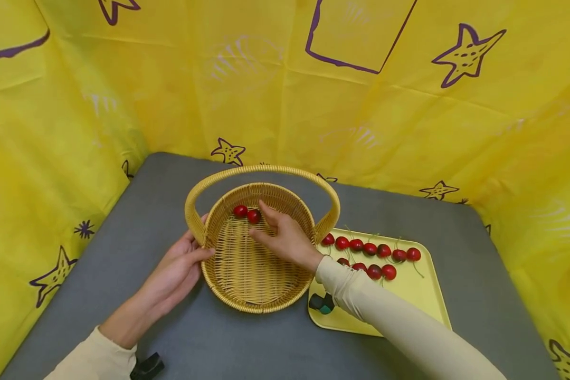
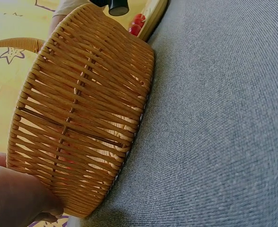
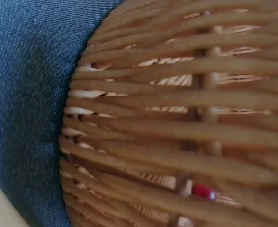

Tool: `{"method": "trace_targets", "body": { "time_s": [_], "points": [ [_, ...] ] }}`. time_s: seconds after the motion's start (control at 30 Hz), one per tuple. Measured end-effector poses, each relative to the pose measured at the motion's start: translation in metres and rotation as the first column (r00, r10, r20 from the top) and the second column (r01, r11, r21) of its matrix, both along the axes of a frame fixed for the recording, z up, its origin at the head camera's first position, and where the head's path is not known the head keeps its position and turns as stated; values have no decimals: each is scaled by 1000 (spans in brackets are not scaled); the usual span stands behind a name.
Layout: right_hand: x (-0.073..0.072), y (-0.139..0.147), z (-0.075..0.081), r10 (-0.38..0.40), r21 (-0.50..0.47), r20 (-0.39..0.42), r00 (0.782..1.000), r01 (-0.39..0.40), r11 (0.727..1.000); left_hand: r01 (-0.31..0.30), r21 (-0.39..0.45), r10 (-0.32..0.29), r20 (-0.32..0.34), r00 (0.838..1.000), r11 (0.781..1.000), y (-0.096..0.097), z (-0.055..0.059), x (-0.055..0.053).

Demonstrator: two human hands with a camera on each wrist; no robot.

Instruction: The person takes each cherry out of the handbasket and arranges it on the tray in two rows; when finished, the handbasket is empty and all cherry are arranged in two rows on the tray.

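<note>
A round wicker basket (image 1: 247, 274) with a tall arched handle (image 1: 266, 169) stands on the grey table. Its left rim is gripped by my left hand (image 1: 182, 264), the thumb over the edge and the fingers outside. In the left wrist view this hand (image 2: 22, 196) is at the lower left of the woven wall (image 2: 82, 109). Two red cherries, one at the left (image 1: 239, 211) and one at the right (image 1: 254, 216), lie inside near the far wall. My right hand (image 1: 287, 237) reaches into the basket with thumb and fingers apart, close beside the right cherry.
Right of the basket lies a yellow tray (image 1: 420, 295) with two rows of stemmed cherries (image 1: 383, 250), partly under the right sleeve (image 1: 394, 311). Dark wrist cameras are visible near the tray (image 1: 322, 303) and left sleeve (image 1: 147, 367). Yellow patterned cloth (image 1: 285, 105) surrounds the table.
</note>
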State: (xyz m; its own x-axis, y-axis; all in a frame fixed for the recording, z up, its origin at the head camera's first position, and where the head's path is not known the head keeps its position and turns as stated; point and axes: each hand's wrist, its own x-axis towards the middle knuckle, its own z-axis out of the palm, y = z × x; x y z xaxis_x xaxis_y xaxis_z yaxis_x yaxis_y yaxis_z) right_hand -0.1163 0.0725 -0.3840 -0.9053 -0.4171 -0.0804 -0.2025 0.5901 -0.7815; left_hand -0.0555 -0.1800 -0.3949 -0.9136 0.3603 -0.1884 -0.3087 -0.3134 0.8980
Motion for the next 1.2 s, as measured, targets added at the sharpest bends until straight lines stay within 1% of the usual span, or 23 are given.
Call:
{"method": "trace_targets", "body": {
  "time_s": [0.13,0.33,0.6,0.77,0.9,1.03,1.2],
  "points": [
    [-1,-1,-2,-19,6,7,1000,19,1000,-2,-4,2,5,1000,1000,1,1,0],
    [-7,-5,-7,-25,14,10,1000,25,1000,-9,-13,10,10,1000,1000,0,1,1],
    [-19,-13,-12,-53,-19,22,998,53,998,-14,-1,14,8,1000,1000,1,1,-2],
    [-20,-16,-16,-72,-39,16,997,73,997,-6,-4,6,4,1000,1000,1,1,-1],
    [-20,-17,-16,-73,-43,-19,997,72,996,-6,-5,6,-9,1000,1000,1,1,0],
    [-20,-18,-14,-50,-23,-70,996,48,999,-9,-5,9,-12,1000,1000,1,2,-1],
    [-19,-18,-16,-30,-2,-88,996,30,1000,-6,2,6,-12,1000,1000,1,1,-1]
  ]
}}
